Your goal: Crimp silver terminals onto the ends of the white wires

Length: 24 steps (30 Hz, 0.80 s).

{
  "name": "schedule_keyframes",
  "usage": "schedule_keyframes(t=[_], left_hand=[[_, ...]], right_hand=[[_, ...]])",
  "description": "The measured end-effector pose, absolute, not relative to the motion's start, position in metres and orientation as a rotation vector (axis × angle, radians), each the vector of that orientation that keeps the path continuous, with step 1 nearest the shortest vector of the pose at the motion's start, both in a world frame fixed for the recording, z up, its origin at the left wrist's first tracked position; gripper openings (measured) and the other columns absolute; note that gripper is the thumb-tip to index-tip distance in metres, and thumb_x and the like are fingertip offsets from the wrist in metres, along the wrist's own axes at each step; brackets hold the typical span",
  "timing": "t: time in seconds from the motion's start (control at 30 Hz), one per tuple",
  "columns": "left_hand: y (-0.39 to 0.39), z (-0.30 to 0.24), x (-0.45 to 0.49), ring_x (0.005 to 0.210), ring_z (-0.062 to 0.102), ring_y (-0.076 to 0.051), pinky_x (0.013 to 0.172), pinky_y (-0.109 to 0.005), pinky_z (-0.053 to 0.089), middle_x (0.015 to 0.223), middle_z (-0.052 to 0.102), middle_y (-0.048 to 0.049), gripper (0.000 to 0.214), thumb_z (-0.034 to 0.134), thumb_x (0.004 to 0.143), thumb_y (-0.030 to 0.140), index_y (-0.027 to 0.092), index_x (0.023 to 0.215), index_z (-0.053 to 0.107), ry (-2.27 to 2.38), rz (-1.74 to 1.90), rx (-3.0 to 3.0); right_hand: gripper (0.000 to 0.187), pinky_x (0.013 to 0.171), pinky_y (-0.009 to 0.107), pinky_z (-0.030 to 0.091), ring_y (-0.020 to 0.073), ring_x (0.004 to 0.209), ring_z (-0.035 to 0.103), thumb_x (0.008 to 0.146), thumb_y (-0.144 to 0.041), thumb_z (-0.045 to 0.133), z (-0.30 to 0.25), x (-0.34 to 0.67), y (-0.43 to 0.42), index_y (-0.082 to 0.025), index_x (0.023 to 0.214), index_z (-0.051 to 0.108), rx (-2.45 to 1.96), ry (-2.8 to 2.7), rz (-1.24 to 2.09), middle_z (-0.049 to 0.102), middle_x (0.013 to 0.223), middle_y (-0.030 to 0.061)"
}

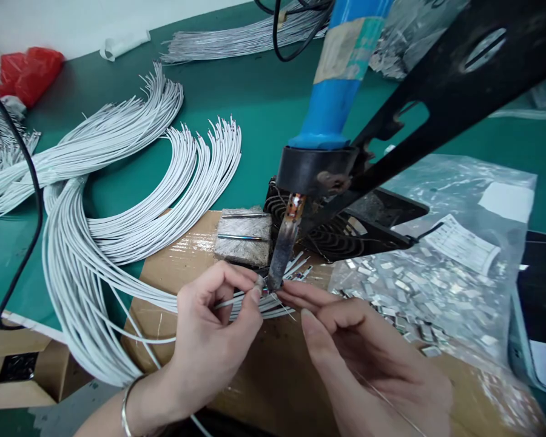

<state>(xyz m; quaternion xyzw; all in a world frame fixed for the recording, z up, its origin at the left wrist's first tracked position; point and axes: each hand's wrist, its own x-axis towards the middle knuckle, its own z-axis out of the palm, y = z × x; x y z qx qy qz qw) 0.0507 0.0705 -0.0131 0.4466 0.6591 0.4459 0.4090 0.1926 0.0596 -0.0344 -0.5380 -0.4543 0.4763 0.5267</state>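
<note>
My left hand (213,340) pinches the end of a white cable between thumb and forefinger, right beside the soldering iron's tip (275,276). The soldering iron (330,97) has a blue handle wrapped in tape and points downward in a black metal holder (441,97). My right hand (368,358) is closed on a thin solder wire (386,403), which trails across the palm; its fingertips are just right of the iron's tip. Loose ends of other white cables (273,312) lie under the tip. The exact joint at the tip is too small to make out.
Bundles of white cables (104,142) curve over the green mat on the left. A wire-wrapped block (243,237) and a black fan (341,237) stand behind the iron. On the right lies a clear bag (495,164) with small metal parts (409,291).
</note>
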Motion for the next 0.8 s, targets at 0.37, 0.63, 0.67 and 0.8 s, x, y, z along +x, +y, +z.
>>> schedule_keyframes(t=[0.37,0.63,0.67,0.8], left_hand=[[0.073,-0.0119,0.0504,0.049,0.043,-0.007,0.043,-0.021,0.029,0.088,0.076,-0.0051,0.009,0.071,0.079,0.014,0.018,0.072,0.066,1.654,1.141,1.127],[0.0694,-0.0125,0.0493,0.063,0.058,-0.012,0.044,-0.021,0.028,0.089,0.076,-0.0052,0.011,0.07,0.081,0.013,0.019,0.074,0.066,1.629,1.149,1.133],[0.0695,-0.0125,0.0495,0.064,0.059,-0.012,0.044,-0.021,0.028,0.088,0.076,-0.0053,0.011,0.07,0.081,0.013,0.019,0.074,0.066,1.629,1.154,1.135],[0.0706,-0.0123,0.05,0.059,0.055,-0.011,0.044,-0.022,0.028,0.087,0.076,-0.0047,0.012,0.07,0.08,0.012,0.019,0.073,0.065,1.641,1.16,1.149]], right_hand=[[0.024,0.091,0.015,0.061,0.0145,0.099,0.082,0.094,-0.02,0.072,-0.0326,0.1937,0.0594,-0.024,0.072,0.065,-1.272,-1.063,1.127,0.085,0.106,0.0009],[0.023,0.093,0.014,0.06,0.0129,0.1,0.081,0.093,-0.019,0.073,-0.0325,0.1913,0.0594,-0.024,0.072,0.065,-1.273,-1.023,1.131,0.084,0.106,-0.0005],[0.023,0.093,0.015,0.061,0.0138,0.099,0.082,0.093,-0.019,0.073,-0.0321,0.1907,0.0596,-0.024,0.072,0.065,-1.276,-1.014,1.133,0.084,0.106,0.0002],[0.022,0.092,0.018,0.062,0.0158,0.1,0.082,0.092,-0.02,0.075,-0.0304,0.1896,0.0601,-0.024,0.072,0.066,-1.288,-1.012,1.146,0.084,0.107,0.002]])
